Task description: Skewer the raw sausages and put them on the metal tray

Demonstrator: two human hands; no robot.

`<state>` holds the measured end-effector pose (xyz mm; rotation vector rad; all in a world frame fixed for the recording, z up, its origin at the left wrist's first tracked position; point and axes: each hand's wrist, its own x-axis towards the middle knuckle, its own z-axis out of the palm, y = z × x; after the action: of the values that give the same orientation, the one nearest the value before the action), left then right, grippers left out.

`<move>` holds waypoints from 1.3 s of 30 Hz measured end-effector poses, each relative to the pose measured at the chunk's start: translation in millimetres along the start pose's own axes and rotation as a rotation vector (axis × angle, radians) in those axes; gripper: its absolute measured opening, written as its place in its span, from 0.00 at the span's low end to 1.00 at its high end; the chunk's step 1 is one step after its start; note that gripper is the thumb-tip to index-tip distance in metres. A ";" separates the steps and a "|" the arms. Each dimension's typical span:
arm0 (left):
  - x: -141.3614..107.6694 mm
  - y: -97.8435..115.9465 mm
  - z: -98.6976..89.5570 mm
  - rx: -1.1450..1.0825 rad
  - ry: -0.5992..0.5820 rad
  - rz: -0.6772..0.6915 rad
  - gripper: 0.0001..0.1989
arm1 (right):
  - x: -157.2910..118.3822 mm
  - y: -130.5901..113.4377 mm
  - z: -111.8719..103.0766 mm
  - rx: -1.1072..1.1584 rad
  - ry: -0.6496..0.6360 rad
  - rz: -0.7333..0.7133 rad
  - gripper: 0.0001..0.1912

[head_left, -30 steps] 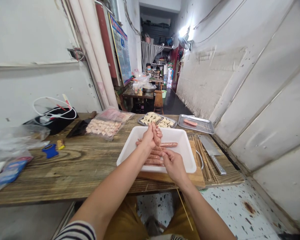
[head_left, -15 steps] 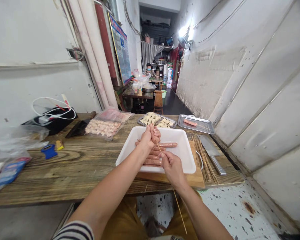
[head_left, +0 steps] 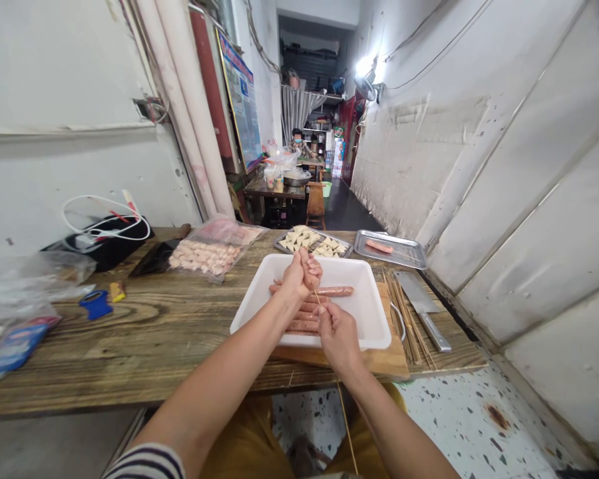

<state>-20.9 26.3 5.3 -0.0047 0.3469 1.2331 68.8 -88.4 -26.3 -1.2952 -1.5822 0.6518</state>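
the left hand (head_left: 295, 279) was closed around a raw sausage (head_left: 310, 268), which stood nearly upright in its grip above the tray. the right hand (head_left: 337, 339) pinched a thin bamboo skewer (head_left: 343, 406) between thumb and fingers. the upper end of the skewer reached the lower end of the held sausage; its depth of entry could not be determined. both hands were positioned over a white rectangular tray (head_left: 359, 279) containing further sausages (head_left: 303, 319). this tray rested on a wooden cutting board (head_left: 389, 364). a bundle of bamboo skewers (head_left: 404, 326) and a cleaver (head_left: 419, 309) lay to its right. beyond it were a metal tray of pale pieces (head_left: 279, 245) and a steel tray (head_left: 406, 251) bearing one sausage. a plastic bag of pink food (head_left: 204, 256) lay to the left, on a rough wooden table (head_left: 130, 346)
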 end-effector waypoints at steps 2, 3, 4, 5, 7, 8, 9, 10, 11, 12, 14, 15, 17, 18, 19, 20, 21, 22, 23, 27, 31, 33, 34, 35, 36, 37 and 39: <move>-1.0 -0.1 0.7 -0.004 -0.007 0.000 0.16 | 0.0 -0.8 1.6 -0.042 0.006 0.006 0.14; -1.4 -0.2 1.1 -0.005 -0.010 0.001 0.16 | 0.1 -1.0 2.5 -0.058 0.012 0.009 0.14; -1.5 -0.4 1.4 -0.001 -0.014 0.003 0.16 | 0.2 -1.0 3.3 -0.070 0.017 0.009 0.14; -1.2 -0.6 1.6 0.008 -0.019 0.010 0.16 | 0.3 -0.9 4.2 -0.076 0.023 0.007 0.14; 0.1 -1.3 1.4 0.031 -0.027 0.029 0.17 | 0.8 -0.5 5.6 -0.073 0.033 -0.002 0.14; 1.0 -1.7 1.2 0.042 -0.028 0.040 0.17 | 1.0 -0.2 6.2 -0.071 0.037 -0.006 0.14; 1.9 -2.1 0.8 0.051 -0.026 0.050 0.17 | 1.3 -0.1 6.7 -0.068 0.041 -0.009 0.14; 2.6 -2.4 0.6 0.061 -0.023 0.055 0.18 | 1.6 0.0 7.0 -0.064 0.044 -0.009 0.14; 2.9 -2.7 0.4 0.070 -0.019 0.058 0.18 | 1.9 -0.1 7.3 -0.064 0.048 -0.007 0.14; 3.0 -3.0 0.4 0.081 -0.016 0.058 0.18 | 2.1 -0.2 7.5 -0.069 0.051 -0.003 0.14; 2.2 -3.3 1.1 0.108 -0.007 0.053 0.20 | 2.7 -0.7 7.7 -0.079 0.055 0.003 0.15; 1.5 -3.5 1.7 0.119 -0.003 0.052 0.20 | 3.0 -0.9 7.9 -0.080 0.056 0.006 0.15; 0.3 -3.9 3.3 0.139 0.011 0.053 0.21 | 3.5 -1.0 8.3 -0.074 0.055 0.011 0.15; -0.1 -4.2 4.1 0.146 0.016 0.052 0.21 | 3.9 -1.0 8.6 -0.067 0.055 0.014 0.15; -0.2 -4.6 4.8 0.151 0.017 0.051 0.21 | 4.3 -0.8 8.9 -0.063 0.055 0.016 0.15; -0.1 -5.0 5.2 0.150 0.016 0.053 0.21 | 4.8 -0.7 9.3 -0.063 0.054 0.019 0.15; 0.1 -5.3 5.5 0.147 0.017 0.053 0.21 | 5.3 -0.5 9.6 -0.064 0.053 0.021 0.16; 0.5 -5.6 5.4 0.142 0.018 0.055 0.21 | 5.8 -0.3 10.0 -0.063 0.052 0.021 0.16; 0.9 -5.9 5.2 0.137 0.016 0.057 0.21 | 6.3 -0.2 10.5 -0.061 0.051 0.018 0.16; 2.7 -5.9 3.2 0.124 0.010 0.051 0.20 | 8.1 0.0 12.5 -0.054 0.060 0.010 0.17; 4.1 -6.2 2.1 0.119 0.031 0.054 0.21 | 10.0 0.3 14.2 -0.070 0.074 0.018 0.17; 4.7 -6.7 1.7 0.134 0.026 0.049 0.21 | 10.8 0.5 15.1 -0.066 0.078 0.015 0.16; 5.0 -6.9 1.4 0.133 0.021 0.054 0.22 | 11.2 0.5 15.6 -0.065 0.081 0.012 0.16; 5.2 -7.1 1.2 0.129 0.018 0.060 0.22 | 11.5 0.5 16.1 -0.067 0.083 0.010 0.16; 5.3 -7.1 1.0 0.125 0.016 0.062 0.22 | 11.7 0.4 16.6 -0.071 0.086 0.009 0.16; 5.3 -7.1 0.9 0.125 0.016 0.058 0.22 | 12.0 0.2 17.1 -0.076 0.089 0.010 0.16; 4.7 -6.8 1.2 0.134 0.010 0.050 0.21 | 12.6 -0.3 17.8 -0.082 0.094 0.018 0.15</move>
<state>-12.9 28.5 3.9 0.1134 0.4395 1.2573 52.9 -73.8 -29.0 -1.3822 -1.5354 0.5337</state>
